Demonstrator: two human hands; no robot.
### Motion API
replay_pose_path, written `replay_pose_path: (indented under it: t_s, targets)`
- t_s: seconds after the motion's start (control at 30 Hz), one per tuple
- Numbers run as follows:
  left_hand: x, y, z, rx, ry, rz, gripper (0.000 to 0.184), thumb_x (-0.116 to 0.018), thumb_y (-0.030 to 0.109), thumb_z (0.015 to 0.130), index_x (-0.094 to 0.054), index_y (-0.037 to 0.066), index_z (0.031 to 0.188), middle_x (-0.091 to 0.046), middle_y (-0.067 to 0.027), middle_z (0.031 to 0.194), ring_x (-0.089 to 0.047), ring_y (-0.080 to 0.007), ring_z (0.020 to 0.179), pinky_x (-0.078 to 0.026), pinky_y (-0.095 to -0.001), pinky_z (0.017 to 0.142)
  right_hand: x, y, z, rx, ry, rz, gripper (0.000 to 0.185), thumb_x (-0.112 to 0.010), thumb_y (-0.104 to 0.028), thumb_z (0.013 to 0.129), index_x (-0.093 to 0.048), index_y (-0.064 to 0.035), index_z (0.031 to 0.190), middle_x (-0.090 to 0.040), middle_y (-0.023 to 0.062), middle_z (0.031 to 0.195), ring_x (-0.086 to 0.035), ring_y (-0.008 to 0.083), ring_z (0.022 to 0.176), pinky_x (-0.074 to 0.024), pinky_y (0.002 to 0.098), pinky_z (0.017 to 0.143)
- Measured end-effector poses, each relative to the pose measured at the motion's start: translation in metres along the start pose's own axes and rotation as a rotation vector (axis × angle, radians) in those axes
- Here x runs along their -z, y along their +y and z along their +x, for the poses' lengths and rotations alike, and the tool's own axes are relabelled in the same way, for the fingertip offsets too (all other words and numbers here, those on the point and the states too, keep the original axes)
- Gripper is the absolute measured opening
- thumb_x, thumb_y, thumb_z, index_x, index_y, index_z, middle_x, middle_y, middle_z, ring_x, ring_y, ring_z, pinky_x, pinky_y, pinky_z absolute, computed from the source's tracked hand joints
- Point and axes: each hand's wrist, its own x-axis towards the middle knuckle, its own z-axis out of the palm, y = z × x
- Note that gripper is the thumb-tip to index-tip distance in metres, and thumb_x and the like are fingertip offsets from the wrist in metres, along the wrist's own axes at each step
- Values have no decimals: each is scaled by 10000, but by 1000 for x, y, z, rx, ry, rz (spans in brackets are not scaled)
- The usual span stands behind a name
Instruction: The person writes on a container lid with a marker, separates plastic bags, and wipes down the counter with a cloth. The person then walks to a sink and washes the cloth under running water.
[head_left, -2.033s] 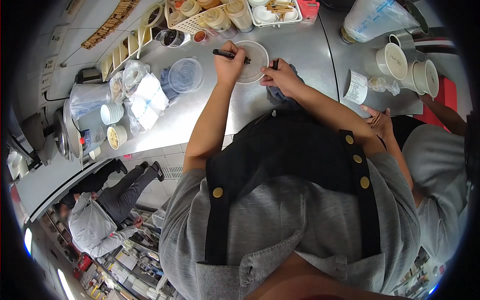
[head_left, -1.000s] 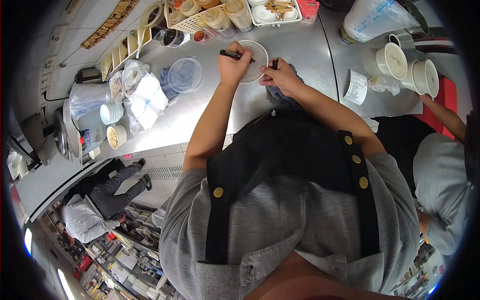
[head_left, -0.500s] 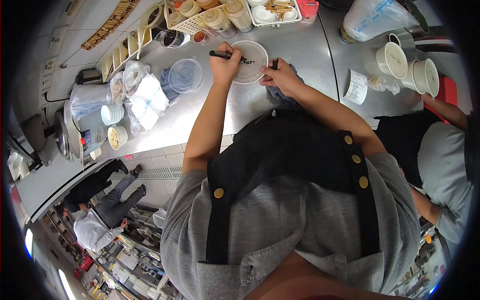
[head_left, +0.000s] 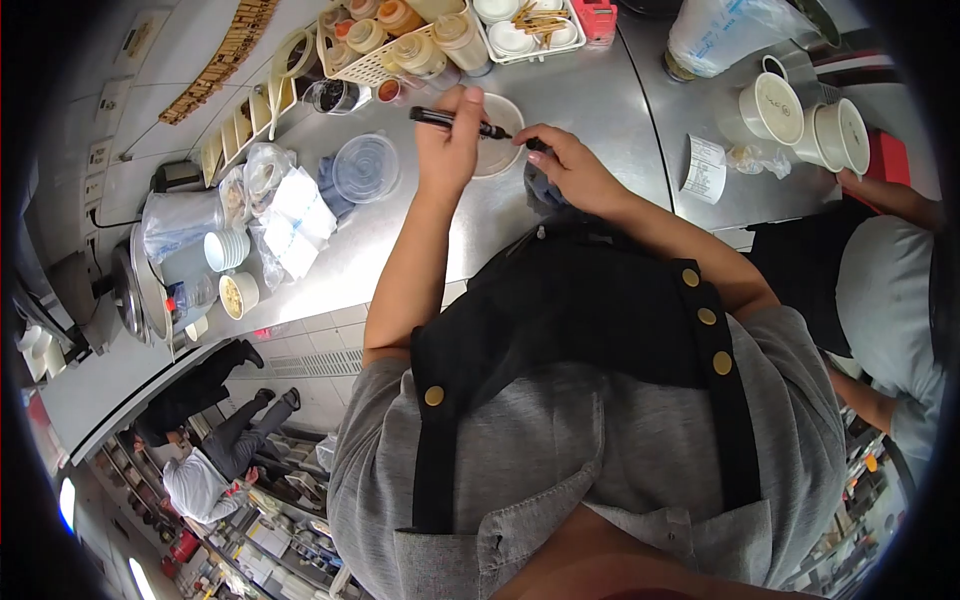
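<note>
The biggest thing is the shiny grey metal desk (head_left: 610, 105). On it is a white plastic basket (head_left: 372, 70) with holes in its sides and sauce bottles in it, past the round, pale plastic lid (head_left: 500, 157) and off to its left. That pale lid lies flat on the desk, in front of the person (there may be a tub under it, but I can't tell from up here). Well to the left of the pale lid is a round, see-through plastic lid (head_left: 365, 168). On the near side of the pale lid, a bit to the right, is a crumpled blue-grey cloth (head_left: 541, 187).

The left hand (head_left: 446, 145) is over the left part of the pale lid, and it hides some of it. Its fingers are wrapped around a long, black marker pen (head_left: 432, 117). The right hand (head_left: 580, 175) is at the right edge of the pale lid. It pinches a small, black pen cap (head_left: 537, 145) in its fingers.

The pen's tip points at the cap, with just a little gap between, above the pale lid. It looks to me like the pen is being capped. That calls for the tip and cap to line up, then a gentle push.
</note>
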Motion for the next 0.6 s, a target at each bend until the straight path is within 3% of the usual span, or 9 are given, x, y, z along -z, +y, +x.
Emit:
replay_pose_path:
  t_s: [0.07, 0.1, 0.23, 0.33, 0.37, 0.47, 0.6]
  targets:
    - [-12, 11, -2, -157, -48, 182, 400, -591, 295, 967, -527, 36, 669, -474, -47, 548, -464, -133, 525, -366, -311, 512, -1, -6, -1, -1, -22, -14, 233, -569, -92, 947, -574, -47, 1176, -621, 169, 1108, -610, 270, 967, -468, 364, 881]
    - [-15, 10, -2, -166, -65, 263, 378, -609, 268, 939, -512, 29, 663, -454, -100, 541, -474, -227, 493, -374, -362, 497, -2, -8, -1, 0, -17, -14, 233, -569, -92, 947, -574, -47, 1176, -621, 169, 1108, -610, 270, 967, -468, 364, 881]
    - [-23, 16, -7, -319, -96, 586, 308, -654, 233, 871, -534, 60, 646, -514, -112, 547, -538, -310, 518, -402, -412, 493, -10, 1, -1, 58, -7, 55, 287, -596, -101, 934, -531, 15, 1189, -618, 195, 1147, -617, 293, 1015, -474, 365, 884]
    - [-29, 6, -18, -406, -98, 644, 332, -664, 241, 874, -505, 51, 652, -519, -127, 572, -519, -331, 525, -409, -409, 498, -9, -8, -7, 77, -5, 25, 416, -612, -112, 917, -432, 27, 1266, -601, 246, 1149, -617, 334, 1052, -474, 396, 894]
    - [-31, -3, -23, -486, -52, 686, 241, -701, 193, 804, -552, 81, 652, -528, -85, 563, -534, -281, 516, -431, -406, 500, -9, -13, -10, 34, -3, 6, 488, -614, -110, 906, -372, 23, 1308, -589, 277, 1149, -615, 367, 1074, -473, 420, 902]
    - [-35, -26, -40, -674, -2, 571, 199, -688, 127, 795, -546, 77, 665, -534, -79, 584, -539, -274, 535, -434, -397, 505, -14, 1, -17, 69, -34, -91, 536, -565, -66, 889, -287, -1, 1342, -578, 321, 1131, -585, 439, 1113, -462, 462, 917]
    - [-32, -46, -52, -678, -10, 564, 206, -664, 68, 790, -508, 75, 656, -540, -81, 610, -524, -271, 536, -436, -378, 508, -19, 10, -18, 75, -55, -136, 495, -515, -16, 868, -310, -2, 1319, -581, 324, 1122, -573, 471, 1107, -460, 471, 915]
